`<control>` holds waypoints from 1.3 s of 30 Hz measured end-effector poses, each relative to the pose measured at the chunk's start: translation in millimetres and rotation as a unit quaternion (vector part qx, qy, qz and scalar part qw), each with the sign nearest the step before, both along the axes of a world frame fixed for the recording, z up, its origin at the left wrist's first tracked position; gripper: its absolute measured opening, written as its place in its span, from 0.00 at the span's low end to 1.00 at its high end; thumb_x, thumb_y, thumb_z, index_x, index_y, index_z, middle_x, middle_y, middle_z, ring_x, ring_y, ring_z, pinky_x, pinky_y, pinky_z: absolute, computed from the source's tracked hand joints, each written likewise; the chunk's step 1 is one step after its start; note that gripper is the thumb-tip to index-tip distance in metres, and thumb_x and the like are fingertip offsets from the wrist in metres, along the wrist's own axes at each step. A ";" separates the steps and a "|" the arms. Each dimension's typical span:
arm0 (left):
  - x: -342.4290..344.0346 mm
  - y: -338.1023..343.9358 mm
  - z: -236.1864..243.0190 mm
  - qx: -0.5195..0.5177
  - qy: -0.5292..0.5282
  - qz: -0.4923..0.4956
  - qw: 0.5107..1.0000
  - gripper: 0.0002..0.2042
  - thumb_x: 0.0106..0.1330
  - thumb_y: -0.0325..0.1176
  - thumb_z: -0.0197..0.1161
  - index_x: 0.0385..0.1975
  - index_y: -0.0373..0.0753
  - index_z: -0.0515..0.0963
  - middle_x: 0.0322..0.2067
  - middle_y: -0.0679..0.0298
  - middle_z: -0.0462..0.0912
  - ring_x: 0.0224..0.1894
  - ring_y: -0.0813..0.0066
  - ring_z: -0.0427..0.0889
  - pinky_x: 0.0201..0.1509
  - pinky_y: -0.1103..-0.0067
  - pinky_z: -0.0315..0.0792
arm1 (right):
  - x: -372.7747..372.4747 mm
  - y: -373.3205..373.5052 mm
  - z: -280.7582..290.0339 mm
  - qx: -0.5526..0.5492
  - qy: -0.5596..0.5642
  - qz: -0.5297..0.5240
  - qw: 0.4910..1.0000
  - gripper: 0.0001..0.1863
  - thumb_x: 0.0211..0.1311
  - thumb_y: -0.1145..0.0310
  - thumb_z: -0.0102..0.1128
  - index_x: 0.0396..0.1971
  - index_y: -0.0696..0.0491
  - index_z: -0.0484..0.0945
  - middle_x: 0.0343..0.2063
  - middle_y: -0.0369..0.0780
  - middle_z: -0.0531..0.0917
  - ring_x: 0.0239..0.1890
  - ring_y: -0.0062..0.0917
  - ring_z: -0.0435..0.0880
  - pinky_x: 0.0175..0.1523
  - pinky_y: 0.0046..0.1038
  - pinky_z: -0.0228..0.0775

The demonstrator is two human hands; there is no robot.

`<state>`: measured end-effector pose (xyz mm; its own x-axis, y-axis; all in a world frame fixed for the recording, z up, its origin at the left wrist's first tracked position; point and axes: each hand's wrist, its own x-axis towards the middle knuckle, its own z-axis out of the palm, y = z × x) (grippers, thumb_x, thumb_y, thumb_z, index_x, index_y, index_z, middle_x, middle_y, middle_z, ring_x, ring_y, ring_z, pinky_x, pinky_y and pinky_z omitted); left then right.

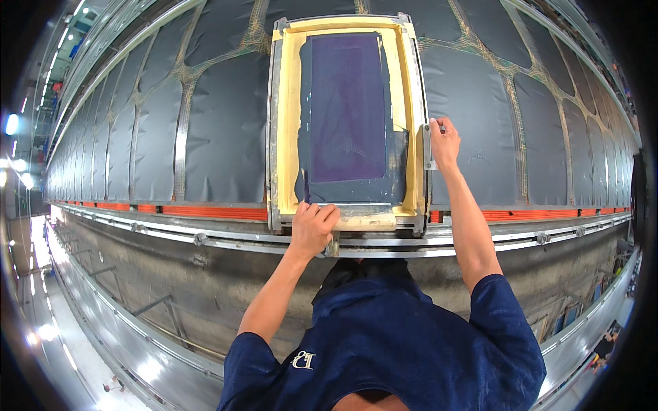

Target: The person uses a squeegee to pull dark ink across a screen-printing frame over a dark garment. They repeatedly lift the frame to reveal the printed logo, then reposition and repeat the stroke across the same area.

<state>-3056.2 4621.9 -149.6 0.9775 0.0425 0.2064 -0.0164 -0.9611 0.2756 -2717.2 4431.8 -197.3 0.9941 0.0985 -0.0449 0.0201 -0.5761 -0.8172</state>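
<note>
A screen-printing frame (274, 137) lies in front of me. Its mesh shows a dark purple panel (347, 103), bordered by yellow tape (291, 103). Across the near end of the frame rests a squeegee with a pale wooden handle (367, 222). My left hand (315, 225) is closed over the left end of that handle. By the frame's right side, my right hand (444, 140) has curled fingers against the edge, next to a small metal plate (428, 147). What lies under the right fingertips is partly hidden.
A long table carries rows of dark fabric pieces (226, 137) on both sides of the frame. Along its near edge run an orange strip (226, 211) and a metal rail (480, 245). Behind me stands another long metal-edged table (151, 363).
</note>
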 end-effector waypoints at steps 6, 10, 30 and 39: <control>49.3 45.2 -8.5 0.009 -0.026 -0.006 1.000 0.16 0.46 0.24 0.66 0.38 0.42 0.81 0.39 0.71 0.83 0.33 0.70 0.75 0.40 0.71 0.63 | 1.2 5.4 1.6 -0.087 0.040 0.025 0.995 0.16 0.69 0.55 0.59 0.39 0.54 0.82 0.23 0.48 0.83 0.27 0.39 0.82 0.39 0.39 0.73; 134.5 113.1 -19.4 0.033 -0.028 -0.011 0.999 0.23 0.39 0.24 0.67 0.42 0.43 0.83 0.45 0.71 0.86 0.37 0.69 0.79 0.45 0.70 0.67 | 13.0 -0.9 20.0 -0.210 0.054 0.100 0.971 0.16 0.68 0.56 0.60 0.42 0.53 0.83 0.32 0.50 0.87 0.37 0.43 0.88 0.44 0.42 0.76; 472.5 296.3 8.5 -0.046 0.149 0.027 0.987 0.23 0.46 0.43 0.82 0.44 0.44 0.88 0.27 0.56 0.87 0.34 0.55 0.88 0.43 0.64 0.79 | 264.0 279.8 70.5 -0.295 -0.058 0.484 0.822 0.21 0.48 0.59 0.79 0.40 0.55 0.88 0.31 0.48 0.89 0.36 0.41 0.89 0.44 0.39 0.80; 414.4 263.6 6.2 -0.064 0.197 0.065 0.976 0.26 0.44 0.47 0.83 0.44 0.45 0.88 0.31 0.60 0.89 0.40 0.56 0.88 0.48 0.64 0.80 | 206.7 255.9 65.6 -0.317 -0.045 0.466 0.825 0.21 0.46 0.62 0.80 0.39 0.57 0.88 0.28 0.46 0.88 0.33 0.40 0.88 0.42 0.38 0.79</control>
